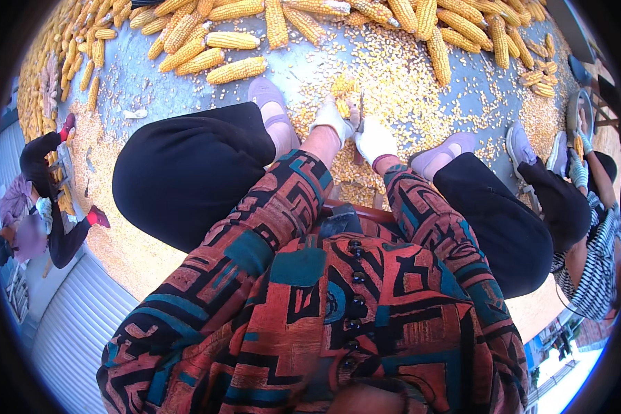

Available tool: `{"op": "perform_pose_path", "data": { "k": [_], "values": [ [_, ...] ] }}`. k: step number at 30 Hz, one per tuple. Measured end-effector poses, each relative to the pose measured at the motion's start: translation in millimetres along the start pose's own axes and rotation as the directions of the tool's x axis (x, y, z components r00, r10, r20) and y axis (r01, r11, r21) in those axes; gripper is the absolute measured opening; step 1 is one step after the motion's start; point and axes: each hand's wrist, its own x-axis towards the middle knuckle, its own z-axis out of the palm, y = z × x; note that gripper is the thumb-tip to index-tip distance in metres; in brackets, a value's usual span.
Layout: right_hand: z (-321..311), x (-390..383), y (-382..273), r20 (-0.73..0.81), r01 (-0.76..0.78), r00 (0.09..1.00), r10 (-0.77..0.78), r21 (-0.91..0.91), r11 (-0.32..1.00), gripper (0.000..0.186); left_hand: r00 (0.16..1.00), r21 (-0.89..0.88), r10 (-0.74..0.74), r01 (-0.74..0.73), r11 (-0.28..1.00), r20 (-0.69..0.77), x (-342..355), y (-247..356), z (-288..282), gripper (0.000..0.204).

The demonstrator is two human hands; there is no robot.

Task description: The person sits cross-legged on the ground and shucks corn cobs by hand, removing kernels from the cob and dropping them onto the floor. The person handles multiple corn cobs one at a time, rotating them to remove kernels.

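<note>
My left hand [330,122], in a white glove, is closed around a yellow corn cob [342,107] beside an upright narrow brown tool [359,155]. My right hand [377,139], also gloved in white, is closed against the tool's right side; what its fingers hold is hidden. Loose kernels [393,103] are scattered beneath and around my hands on the grey ground [159,90]. My two feet in pale purple shoes rest either side of the tool.
Heaped corn cobs [234,69] line the top and upper left. At left, a person [38,200] in red footwear sits beside cobs. At right, another person [593,228] in checked clothing and gloves holds cobs near a round pan [577,110]. Corrugated metal [76,317] shows lower left.
</note>
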Motion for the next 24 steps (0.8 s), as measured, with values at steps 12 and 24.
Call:
{"op": "perform_pose_path", "data": {
  "k": [12,24],
  "values": [
    [-1,-9,16,-0.001,-0.181,0.983,0.181,0.028,0.983,0.038,0.98,0.008,-0.189,0.19,0.982,-0.064,2,-6,-9,0.049],
    [-107,-91,-29,-0.13,0.225,0.97,-0.204,0.177,0.958,0.034,0.965,-0.117,-0.261,0.263,0.958,0.031,40,-17,-10,0.055]
  ]
}}
